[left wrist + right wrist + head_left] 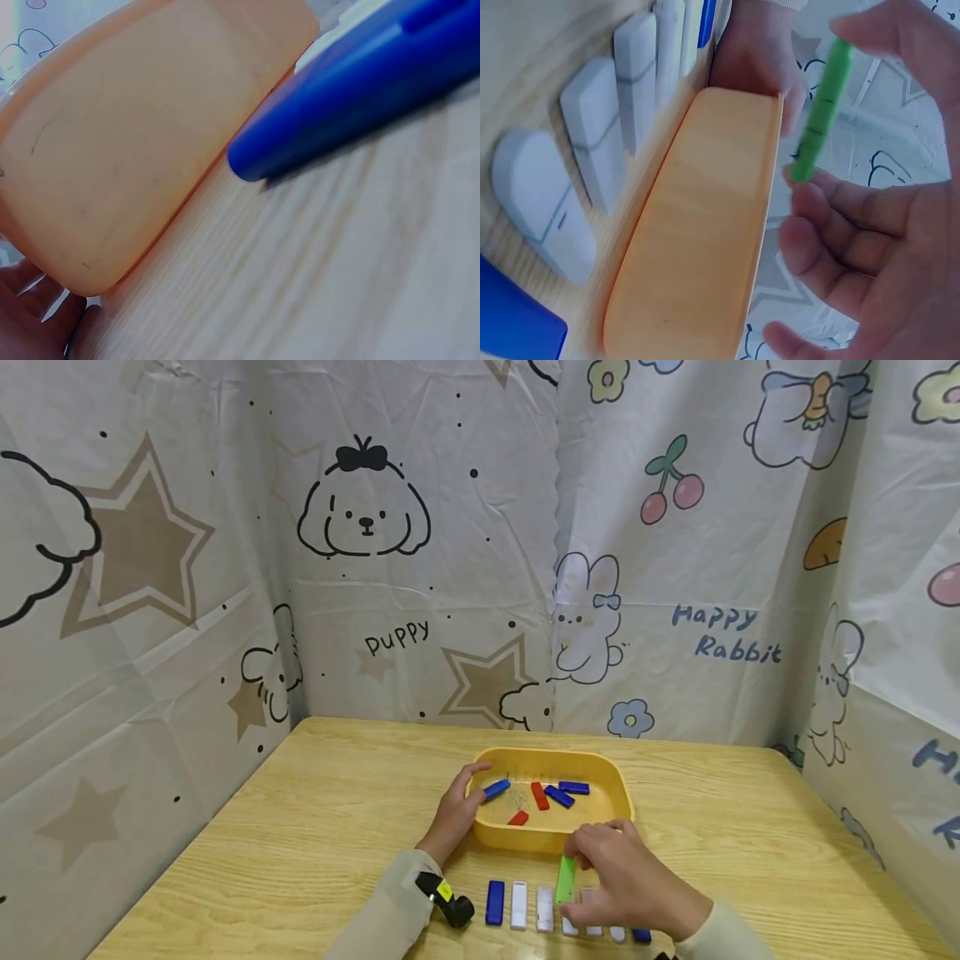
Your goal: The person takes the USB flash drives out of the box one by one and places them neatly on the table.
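Left hand (452, 817) grips the left end of the yellow plastic tray (513, 837), I'd say to steady it; forearm angles in from near left. Two red sticks (540, 796) and three blue sticks (573, 787) lie loose inside. Row in front, spaced probably for easy picking: blue cap-style stick (495, 902), five white ones (519, 906), another blue (641, 935). Right hand (626, 877) pinches the green stick (566, 881) end to end above the row, likely leaving its long faces free; thumb nearest me, fingers tray-side.

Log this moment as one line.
Right hand: pinches green stick | Left hand: holds yellow tray at left | Tray: red sticks, blue sticks | Table: white sticks in row, blue stick each end
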A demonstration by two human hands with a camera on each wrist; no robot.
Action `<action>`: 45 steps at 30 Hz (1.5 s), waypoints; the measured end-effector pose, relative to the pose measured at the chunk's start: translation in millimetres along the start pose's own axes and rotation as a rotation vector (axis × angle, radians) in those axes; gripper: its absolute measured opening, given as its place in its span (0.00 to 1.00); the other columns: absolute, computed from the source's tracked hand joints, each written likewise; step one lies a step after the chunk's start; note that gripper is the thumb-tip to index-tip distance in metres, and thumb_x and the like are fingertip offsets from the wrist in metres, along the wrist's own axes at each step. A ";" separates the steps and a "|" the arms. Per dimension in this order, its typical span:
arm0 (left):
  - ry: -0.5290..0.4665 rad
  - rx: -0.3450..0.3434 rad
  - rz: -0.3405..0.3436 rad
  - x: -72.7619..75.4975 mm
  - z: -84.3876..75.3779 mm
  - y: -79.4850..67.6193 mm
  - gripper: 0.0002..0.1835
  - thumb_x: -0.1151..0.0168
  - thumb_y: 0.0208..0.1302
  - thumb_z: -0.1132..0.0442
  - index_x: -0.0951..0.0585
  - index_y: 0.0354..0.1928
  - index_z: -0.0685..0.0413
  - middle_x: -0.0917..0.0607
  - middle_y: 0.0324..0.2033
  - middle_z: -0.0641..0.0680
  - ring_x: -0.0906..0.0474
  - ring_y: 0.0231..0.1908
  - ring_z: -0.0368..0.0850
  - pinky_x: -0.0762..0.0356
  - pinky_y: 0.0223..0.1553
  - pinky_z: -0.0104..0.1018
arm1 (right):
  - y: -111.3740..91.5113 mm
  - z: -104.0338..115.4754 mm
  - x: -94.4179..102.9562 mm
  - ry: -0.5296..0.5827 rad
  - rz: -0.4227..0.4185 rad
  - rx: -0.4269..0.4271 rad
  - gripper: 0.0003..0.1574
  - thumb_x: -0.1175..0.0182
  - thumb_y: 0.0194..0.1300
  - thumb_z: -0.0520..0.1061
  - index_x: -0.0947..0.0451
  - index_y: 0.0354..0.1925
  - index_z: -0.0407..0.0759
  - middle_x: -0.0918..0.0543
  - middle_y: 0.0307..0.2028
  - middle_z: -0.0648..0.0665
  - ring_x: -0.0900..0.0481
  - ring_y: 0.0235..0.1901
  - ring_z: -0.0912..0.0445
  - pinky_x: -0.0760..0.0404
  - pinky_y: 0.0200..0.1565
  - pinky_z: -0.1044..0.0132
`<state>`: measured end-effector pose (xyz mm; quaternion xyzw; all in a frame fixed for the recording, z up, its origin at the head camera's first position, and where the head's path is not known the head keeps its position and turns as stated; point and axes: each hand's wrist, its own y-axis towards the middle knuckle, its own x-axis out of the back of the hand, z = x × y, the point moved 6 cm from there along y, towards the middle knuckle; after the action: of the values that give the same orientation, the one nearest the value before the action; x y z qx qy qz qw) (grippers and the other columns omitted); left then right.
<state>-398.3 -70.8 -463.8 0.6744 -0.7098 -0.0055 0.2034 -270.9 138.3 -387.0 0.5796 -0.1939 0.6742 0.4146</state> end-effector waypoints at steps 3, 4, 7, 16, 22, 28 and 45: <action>-0.004 -0.001 -0.001 0.2 -1.0 -0.4 0.23 0.53 0.64 0.66 0.28 0.62 0.49 0.30 0.65 0.54 0.42 0.69 0.54 0.45 0.66 0.56 | -3.5 3.5 -4.7 0.021 0.093 0.013 0.27 0.32 0.46 0.69 0.25 0.37 0.57 0.28 0.27 0.61 0.33 0.32 0.66 0.40 0.44 0.51; -0.004 0.001 -0.002 0.3 -1.0 -0.5 0.23 0.53 0.64 0.66 0.27 0.61 0.49 0.30 0.65 0.54 0.42 0.69 0.54 0.45 0.66 0.56 | -4.8 4.6 -6.4 0.032 0.126 0.012 0.26 0.32 0.46 0.69 0.25 0.37 0.57 0.28 0.27 0.61 0.33 0.32 0.66 0.41 0.44 0.52; 0.002 0.007 -0.006 0.4 -0.8 -0.5 0.23 0.53 0.64 0.66 0.27 0.61 0.48 0.30 0.65 0.54 0.41 0.68 0.54 0.44 0.65 0.56 | -8.2 8.2 -9.9 0.050 0.205 0.015 0.26 0.32 0.46 0.69 0.25 0.37 0.58 0.28 0.27 0.62 0.33 0.32 0.66 0.42 0.44 0.53; 0.004 0.013 -0.021 3.0 -1.4 -0.2 0.23 0.52 0.63 0.66 0.27 0.61 0.48 0.30 0.65 0.55 0.41 0.68 0.54 0.44 0.66 0.56 | -15.4 17.7 -18.4 0.104 0.453 -0.098 0.28 0.33 0.45 0.73 0.21 0.38 0.59 0.26 0.27 0.61 0.32 0.30 0.64 0.42 0.43 0.54; -0.008 0.018 -0.017 3.2 -1.4 -0.7 0.23 0.52 0.64 0.66 0.27 0.61 0.49 0.30 0.65 0.55 0.41 0.68 0.54 0.44 0.66 0.55 | -19.1 17.6 -30.4 0.093 0.565 -0.190 0.19 0.30 0.50 0.63 0.19 0.40 0.61 0.25 0.29 0.62 0.32 0.32 0.60 0.37 0.40 0.59; -0.008 0.008 -0.006 3.4 -14.6 -7.5 0.23 0.53 0.64 0.68 0.28 0.62 0.56 0.31 0.65 0.60 0.41 0.67 0.58 0.43 0.64 0.57 | -21.0 22.2 -46.5 -0.032 0.625 -0.183 0.15 0.32 0.55 0.60 0.21 0.38 0.57 0.26 0.26 0.59 0.32 0.27 0.60 0.37 0.38 0.62; 0.004 0.009 0.002 -1.5 0.1 0.0 0.23 0.53 0.64 0.67 0.28 0.62 0.51 0.30 0.65 0.57 0.40 0.67 0.55 0.43 0.65 0.56 | -22.4 22.1 -57.3 -0.118 0.643 -0.186 0.14 0.33 0.57 0.58 0.22 0.37 0.54 0.24 0.24 0.56 0.31 0.25 0.61 0.34 0.38 0.62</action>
<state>-398.3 -69.4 -464.3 0.6746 -0.7100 -0.0010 0.2018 -240.5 115.8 -440.4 0.4864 -0.4510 0.7154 0.2197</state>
